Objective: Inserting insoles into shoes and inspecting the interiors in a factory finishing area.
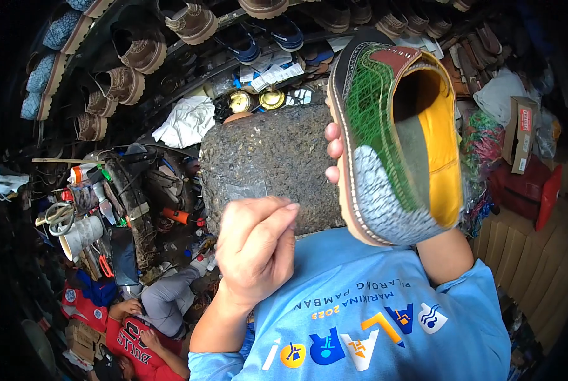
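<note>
My right hand (pixel 335 150) grips a shoe (pixel 374 120) from behind, its fingertips showing along the sole edge. The shoe stands toe up, tilted, its opening facing me. It has a black toe, green netted side, grey-white patterned heel, brown tongue, yellow lining and a tan stitched sole. My left hand (pixel 255 244) is closed in a pinch, left of the shoe and apart from it. What its fingers hold, if anything, is hidden. Beneath both hands lies a dark, rough-topped block (pixel 265 149), with a scrap of clear plastic (pixel 244 190) near its front edge.
Brown shoes (pixel 138 47) line racks along the back. A crumpled white sheet (pixel 185 120) and open tins (pixel 272 100) border the block. Tools and a white mug (pixel 81 237) clutter the left, where a person in red (pixel 141 340) sits. A cardboard box (pixel 519 133) stands right.
</note>
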A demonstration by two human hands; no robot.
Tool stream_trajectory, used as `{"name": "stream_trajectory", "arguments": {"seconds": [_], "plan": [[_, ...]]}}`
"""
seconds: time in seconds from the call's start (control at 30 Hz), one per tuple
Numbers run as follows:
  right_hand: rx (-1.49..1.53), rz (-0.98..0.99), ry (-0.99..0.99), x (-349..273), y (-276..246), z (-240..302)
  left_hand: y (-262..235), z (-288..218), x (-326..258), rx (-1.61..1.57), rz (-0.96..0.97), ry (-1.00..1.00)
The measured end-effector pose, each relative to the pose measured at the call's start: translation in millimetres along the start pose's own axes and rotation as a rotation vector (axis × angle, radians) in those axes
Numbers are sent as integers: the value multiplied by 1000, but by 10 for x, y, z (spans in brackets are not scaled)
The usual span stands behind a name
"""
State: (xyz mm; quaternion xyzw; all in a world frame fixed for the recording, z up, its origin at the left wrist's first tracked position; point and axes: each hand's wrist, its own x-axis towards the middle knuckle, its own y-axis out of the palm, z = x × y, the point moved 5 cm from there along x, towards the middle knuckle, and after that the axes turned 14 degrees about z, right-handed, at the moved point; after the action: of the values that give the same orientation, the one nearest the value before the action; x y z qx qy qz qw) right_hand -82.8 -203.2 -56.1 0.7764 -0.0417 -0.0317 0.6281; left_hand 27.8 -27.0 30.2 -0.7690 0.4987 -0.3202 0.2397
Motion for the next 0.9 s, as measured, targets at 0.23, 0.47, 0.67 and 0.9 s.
{"name": "stream_trajectory", "arguments": {"seconds": [0.23,0.47,0.67,0.9], "plan": [[-429,-211,-96,234,-184,89,-39,-557,733,-159,140,152],[-1139,-5,-284,145,-352,188,271,-180,773,-11,604,-139],[-1148,-100,-120,130,-84,42,375,-67,450,-208,450,-110],[-1264,-141,-169,47,140,105,816,-376,1064,51,763,-149]]}}
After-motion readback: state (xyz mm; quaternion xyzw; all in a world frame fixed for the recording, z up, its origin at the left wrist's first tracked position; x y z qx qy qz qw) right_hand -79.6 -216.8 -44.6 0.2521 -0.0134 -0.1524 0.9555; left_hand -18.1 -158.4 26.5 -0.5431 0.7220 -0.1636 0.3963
